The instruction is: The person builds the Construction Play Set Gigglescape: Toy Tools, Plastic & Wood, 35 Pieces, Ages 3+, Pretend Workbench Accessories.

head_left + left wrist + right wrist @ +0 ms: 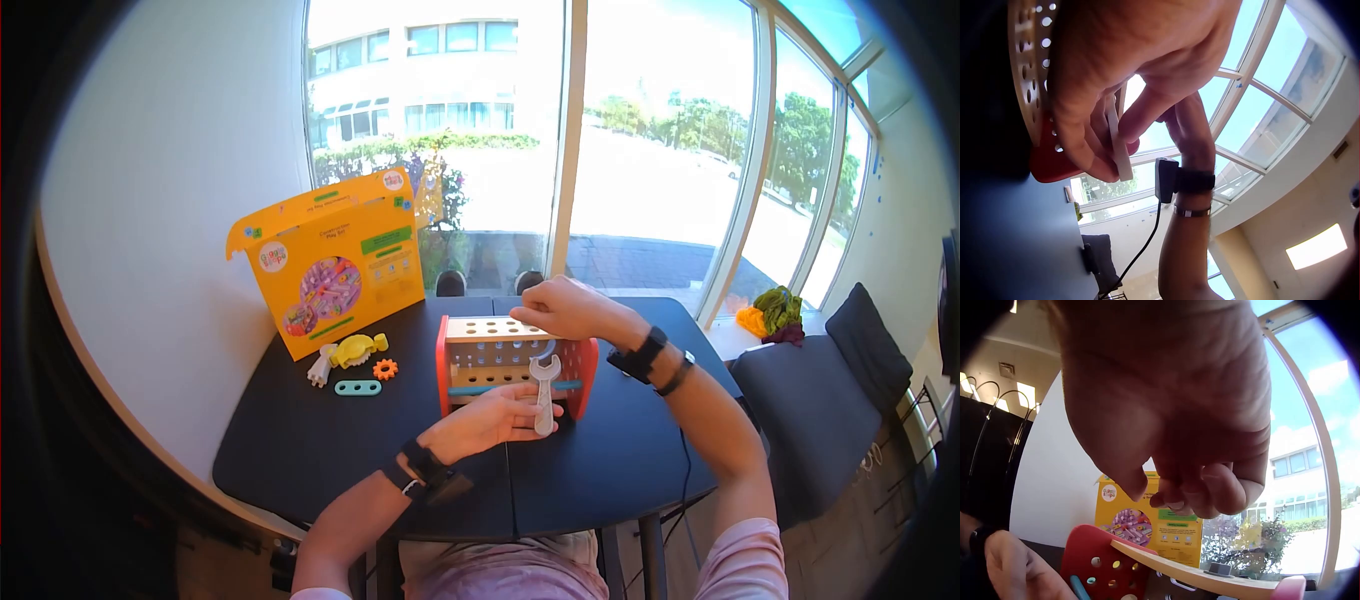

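At the far left of the black table (290, 440) stands an open yellow box (395, 290), tilted, with a round picture of purple toys on its front. Before it lie a whitish piece (320, 366) and a yellow piece (353, 350) close together, an orange gear (385, 370) just right of them, and a teal strip (358, 388) with holes nearest the person. Further right, near the middle of the table, sits a wooden toy toolbox (480, 328) with red ends, perforated boards and a blue rod (472, 391) along its near side. The left hand (485, 420), palm up at this near side, has its thumb and fingers clamped on the handle of a gray wrench (544, 392), held upright before the right half of the toolbox, its open jaws uppermost. The right hand (575, 308) is above the toolbox's top board toward the right end, fingers curled in and thumb tip near them, with nothing visible between; the right wrist view shows a dark gray bolt head (1217, 569) on the board below. At the far right are a dark chair (825, 400) and a green, yellow and maroon bundle (778, 315) beside it, near the windows.
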{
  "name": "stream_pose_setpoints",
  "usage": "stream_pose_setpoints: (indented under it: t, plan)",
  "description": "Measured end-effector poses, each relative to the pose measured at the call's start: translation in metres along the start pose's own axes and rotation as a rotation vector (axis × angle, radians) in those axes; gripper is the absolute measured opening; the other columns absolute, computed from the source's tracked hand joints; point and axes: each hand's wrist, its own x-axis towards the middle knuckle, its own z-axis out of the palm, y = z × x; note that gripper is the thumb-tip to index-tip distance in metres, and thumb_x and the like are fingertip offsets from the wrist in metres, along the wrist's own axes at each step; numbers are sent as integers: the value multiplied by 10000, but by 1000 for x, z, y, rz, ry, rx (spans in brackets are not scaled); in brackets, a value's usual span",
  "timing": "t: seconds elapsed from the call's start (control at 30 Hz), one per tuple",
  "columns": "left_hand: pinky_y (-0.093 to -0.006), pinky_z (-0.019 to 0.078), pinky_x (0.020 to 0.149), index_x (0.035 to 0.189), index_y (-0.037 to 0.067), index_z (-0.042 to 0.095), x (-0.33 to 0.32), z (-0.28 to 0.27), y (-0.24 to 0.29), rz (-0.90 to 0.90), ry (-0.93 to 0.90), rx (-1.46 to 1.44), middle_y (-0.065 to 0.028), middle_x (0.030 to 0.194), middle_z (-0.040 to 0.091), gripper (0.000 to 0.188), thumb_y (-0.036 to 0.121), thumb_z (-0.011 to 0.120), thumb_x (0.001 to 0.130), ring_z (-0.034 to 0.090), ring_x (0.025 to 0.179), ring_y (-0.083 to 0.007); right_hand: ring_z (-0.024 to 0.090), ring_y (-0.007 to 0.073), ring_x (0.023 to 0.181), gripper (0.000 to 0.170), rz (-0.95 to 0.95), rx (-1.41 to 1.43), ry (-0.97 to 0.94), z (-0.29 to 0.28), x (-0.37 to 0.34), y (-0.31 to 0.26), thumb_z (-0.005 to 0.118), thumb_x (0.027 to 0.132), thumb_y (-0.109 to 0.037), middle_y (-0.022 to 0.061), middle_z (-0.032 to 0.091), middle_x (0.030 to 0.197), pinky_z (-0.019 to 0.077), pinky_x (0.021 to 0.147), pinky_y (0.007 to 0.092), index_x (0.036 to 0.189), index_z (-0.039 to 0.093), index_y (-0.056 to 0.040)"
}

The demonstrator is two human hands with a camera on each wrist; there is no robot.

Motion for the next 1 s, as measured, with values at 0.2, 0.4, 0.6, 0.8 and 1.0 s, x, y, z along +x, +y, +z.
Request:
stream_pose_setpoints:
  t: [0.2,0.4,0.6,0.8,1.0]
  plan:
    - [-421,591,1123,1511,40,562,-38,17,-1,16,15,88,-109,1393,694,398,215,637,1161,716,1274,-235,668,432,674,368,-31,74,155,-11,-79,-46,682,1080,-351,194,677,715,515,638,508,905,714,-28]
    - [-413,580,1131,1510,50,607,-52,23,3,144,-37,165,-69,1331,716,385,233,628,1171,713,1245,-191,767,334,835,315,-116,294,198,22,-133,-55,757,1063,-314,198,776,1004,580,717,440,1189,764,-25]
    - [-403,573,1141,1490,39,660,-54,43,3,151,-119,176,-84,1342,739,385,231,663,1156,716,1261,-191,761,257,1047,369,-155,593,155,33,-146,-65,866,985,-168,144,720,1345,645,861,347,1303,767,-10]
    - [-391,588,1124,1445,31,700,-55,50,4,133,-92,243,-101,1343,753,374,252,692,1143,731,1247,-198,755,176,978,321,-219,739,203,38,-155,-66,880,959,-110,118,749,1280,651,800,311,1245,787,0]
    - [-376,593,1112,1450,25,698,-55,55,3,47,-49,258,-95,1349,752,392,244,720,1126,731,1247,-192,750,115,885,250,-109,808,155,37,-161,-63,849,981,-86,44,815,1012,610,804,283,1219,802,-24]
